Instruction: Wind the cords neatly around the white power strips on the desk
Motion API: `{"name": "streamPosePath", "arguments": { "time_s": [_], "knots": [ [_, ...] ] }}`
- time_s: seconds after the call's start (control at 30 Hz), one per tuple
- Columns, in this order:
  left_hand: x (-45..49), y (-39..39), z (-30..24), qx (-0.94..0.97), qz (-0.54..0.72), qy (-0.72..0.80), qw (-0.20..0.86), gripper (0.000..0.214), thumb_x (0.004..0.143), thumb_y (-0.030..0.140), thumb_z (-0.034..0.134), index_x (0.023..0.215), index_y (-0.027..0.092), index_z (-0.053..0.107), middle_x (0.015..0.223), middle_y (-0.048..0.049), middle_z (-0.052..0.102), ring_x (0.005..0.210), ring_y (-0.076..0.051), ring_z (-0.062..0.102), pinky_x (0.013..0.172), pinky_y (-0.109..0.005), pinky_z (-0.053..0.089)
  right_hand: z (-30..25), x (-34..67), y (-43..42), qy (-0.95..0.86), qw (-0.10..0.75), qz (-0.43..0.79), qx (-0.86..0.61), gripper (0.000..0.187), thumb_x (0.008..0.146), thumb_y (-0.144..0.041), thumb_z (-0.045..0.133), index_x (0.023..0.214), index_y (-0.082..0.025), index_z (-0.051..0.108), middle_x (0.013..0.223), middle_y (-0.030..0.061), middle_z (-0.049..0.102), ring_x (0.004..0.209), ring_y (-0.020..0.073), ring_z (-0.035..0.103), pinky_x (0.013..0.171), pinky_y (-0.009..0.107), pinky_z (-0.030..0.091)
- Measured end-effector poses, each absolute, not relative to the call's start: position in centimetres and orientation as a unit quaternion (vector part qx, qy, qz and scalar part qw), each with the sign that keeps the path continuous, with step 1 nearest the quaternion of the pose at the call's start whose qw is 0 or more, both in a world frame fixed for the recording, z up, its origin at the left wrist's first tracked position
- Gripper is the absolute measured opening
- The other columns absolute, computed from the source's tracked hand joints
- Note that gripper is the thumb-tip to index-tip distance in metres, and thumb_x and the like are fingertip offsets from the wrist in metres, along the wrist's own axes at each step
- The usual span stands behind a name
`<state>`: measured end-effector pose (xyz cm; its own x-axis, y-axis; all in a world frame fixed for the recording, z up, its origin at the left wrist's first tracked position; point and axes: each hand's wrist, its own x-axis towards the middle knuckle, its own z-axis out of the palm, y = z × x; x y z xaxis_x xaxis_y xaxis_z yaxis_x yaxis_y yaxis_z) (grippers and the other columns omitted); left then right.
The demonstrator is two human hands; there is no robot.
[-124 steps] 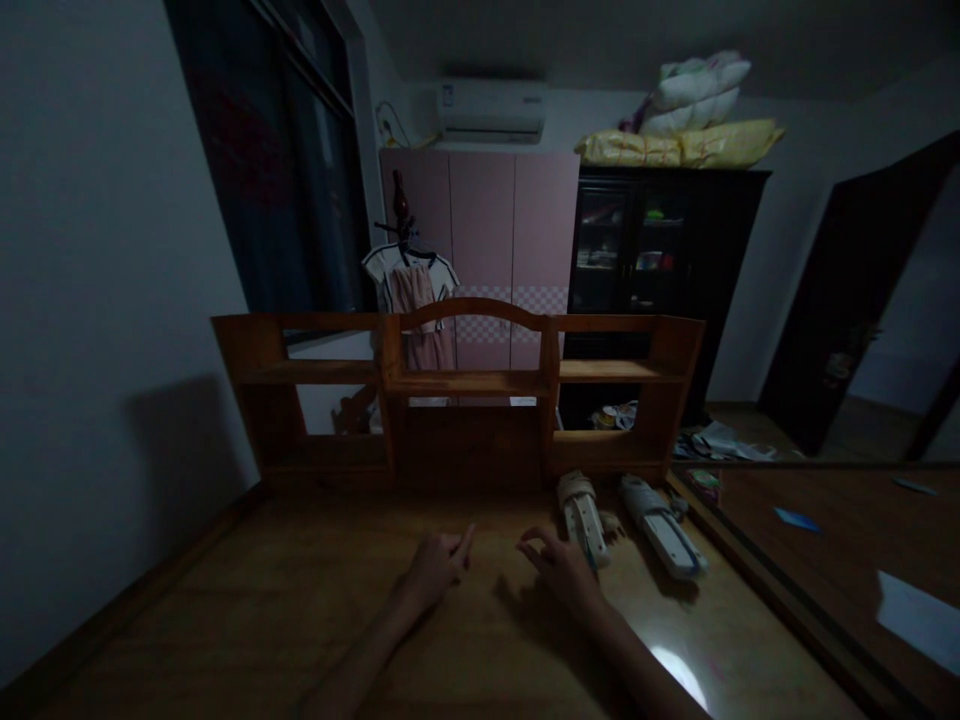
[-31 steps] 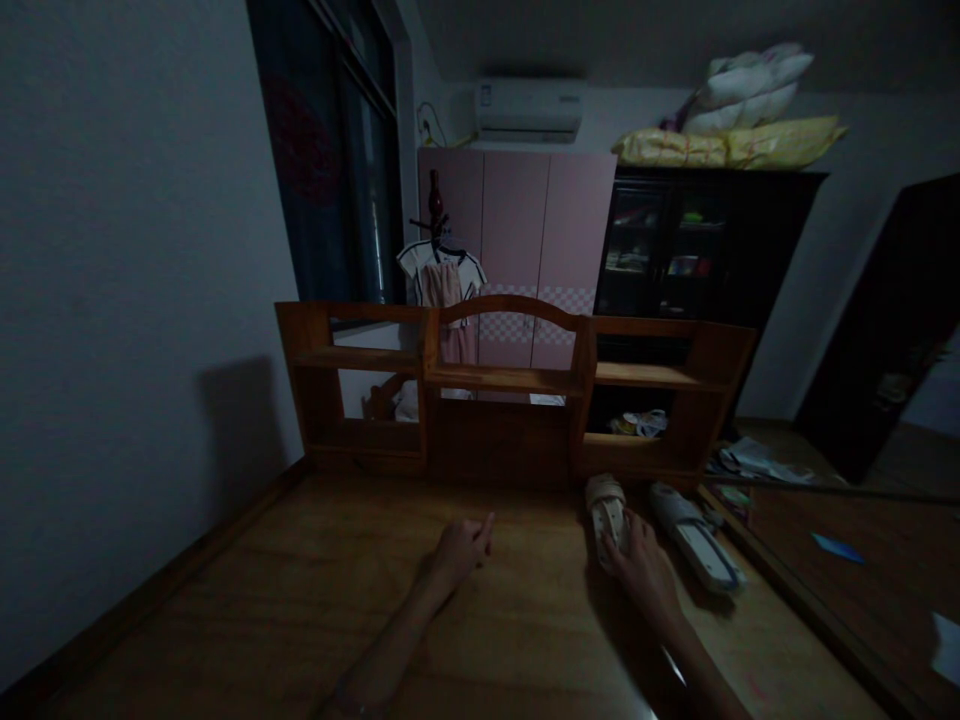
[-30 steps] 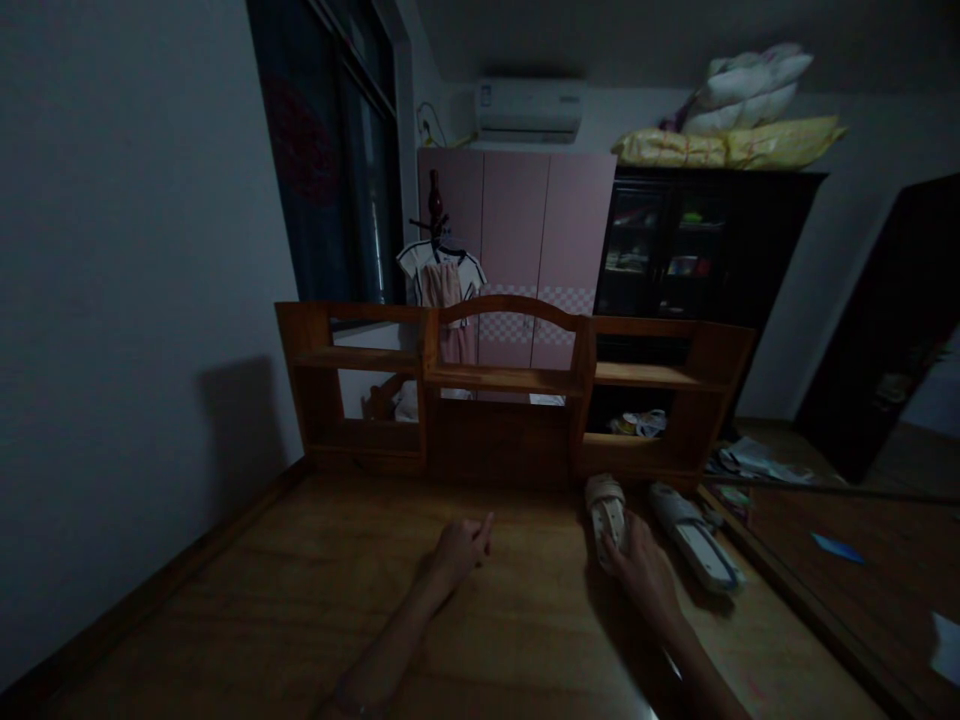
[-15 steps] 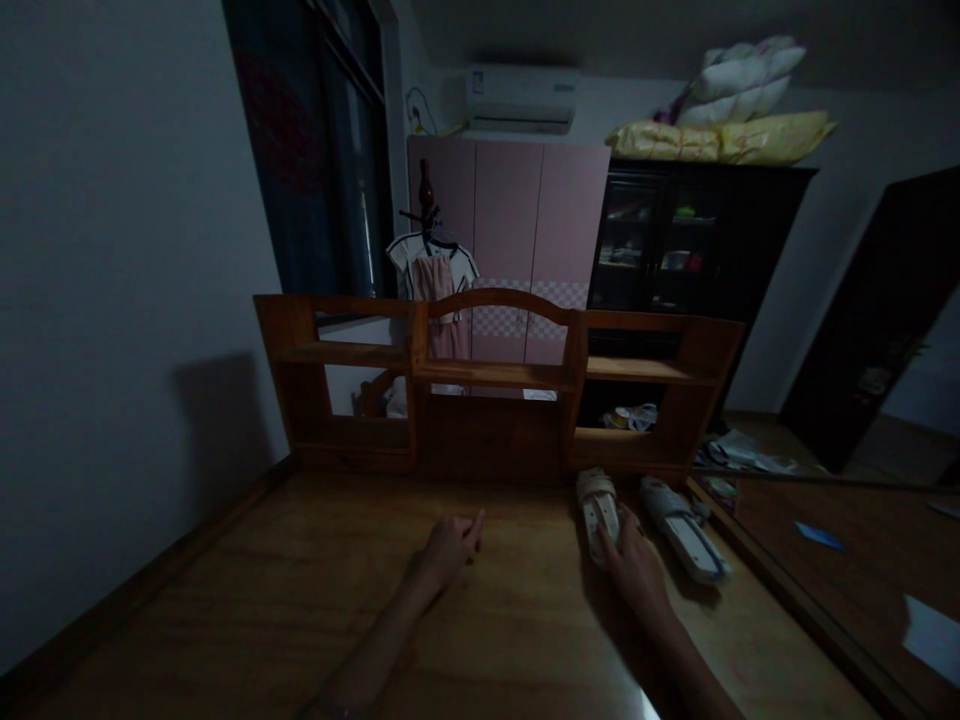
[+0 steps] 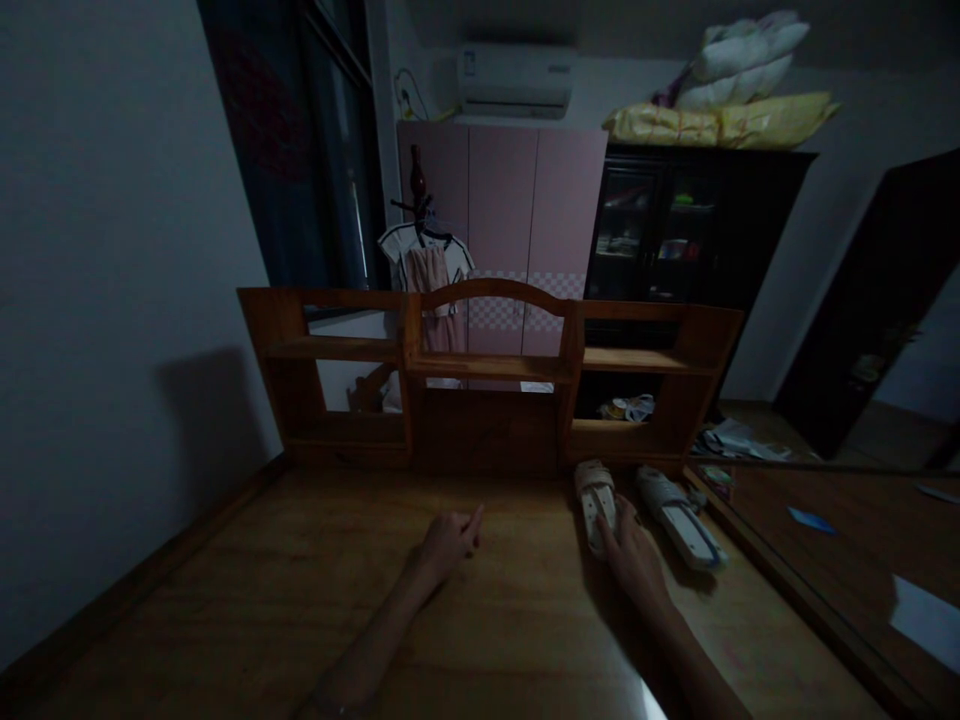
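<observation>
A pale strapped slipper [image 5: 592,495] lies on the wooden board, its strapped end toward the shelf. My right hand [image 5: 631,550] grips its right edge, thumb across the footbed and the other fingers on the outer side, partly hidden. Just to the right lies a second, similar slipper [image 5: 679,520], untouched and angled slightly. On the left, my left hand [image 5: 448,543] rests low over or on the board [image 5: 510,600] with nothing in it; one finger points out and the others are loosely curled.
A low wooden shelf unit [image 5: 487,370] runs along the board's far edge. The wall [image 5: 112,350] borders the left side. A raised rim [image 5: 765,570] edges the right, with a blue card [image 5: 811,520] and a white sheet [image 5: 926,620] lying beyond it.
The view has tilted down slightly, so the room sits a little higher in the picture. My right hand stays on the same slipper, and my left hand keeps its pose.
</observation>
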<state>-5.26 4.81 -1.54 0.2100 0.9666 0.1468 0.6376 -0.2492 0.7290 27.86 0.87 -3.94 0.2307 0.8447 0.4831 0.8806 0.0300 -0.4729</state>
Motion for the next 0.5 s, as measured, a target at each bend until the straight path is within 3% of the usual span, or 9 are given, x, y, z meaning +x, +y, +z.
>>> {"name": "streamPosePath", "arguments": {
  "time_s": [0.5],
  "knots": [
    [-5.22,4.72,-1.44,0.734,0.296,0.547,0.274,0.072,0.087,0.067,0.02,0.06,0.015,0.062,0.06,-0.0071,0.065,0.054,-0.019,0.064,0.056,-0.026,0.04,-3.4,27.57,0.72,-0.614,0.359,-0.01,-0.702,0.057,0.094,-0.045,0.028,0.139,-0.01,0.032,0.129,0.0229,0.052,0.113,0.0315,0.056,0.091,0.042,0.045]
  ]
}}
